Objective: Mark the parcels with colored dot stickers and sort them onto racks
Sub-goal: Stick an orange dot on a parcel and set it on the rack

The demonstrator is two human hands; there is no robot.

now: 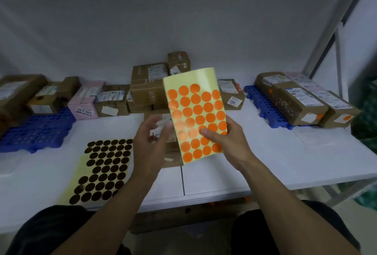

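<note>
My right hand [228, 144] holds the orange sticker sheet [195, 116] up over the white surface [265, 152]. My thumb presses on the front of the sheet, low on its right side. My other fingers are curled round behind it. The sheet stands almost upright and leans a little to the left. It is pale yellow with rows of round orange dots, and its top strip is bare.

My left hand [149, 144] is just left of the orange sticker sheet. Its fingers are spread wide and loose, and they look blurry. The tips are right by the sheet's left edge, but I cannot tell if they touch it.

Behind the bottom of the orange sticker sheet, a flat brown parcel [173, 152] lies on the surface. The sheet and my hands hide part of it. Farther behind the sheet sits a pile of parcels [146, 87] with white labels.

Left of the sheet, a black sticker sheet [102, 171] lies flat on the surface. Far to the left is the left blue rack [36, 130], with a pink parcel [85, 99] just beside it. Far to the right of the sheet is the right blue rack [263, 99]. The long brown parcels [299, 103] on it have orange dots on their near ends.
</note>
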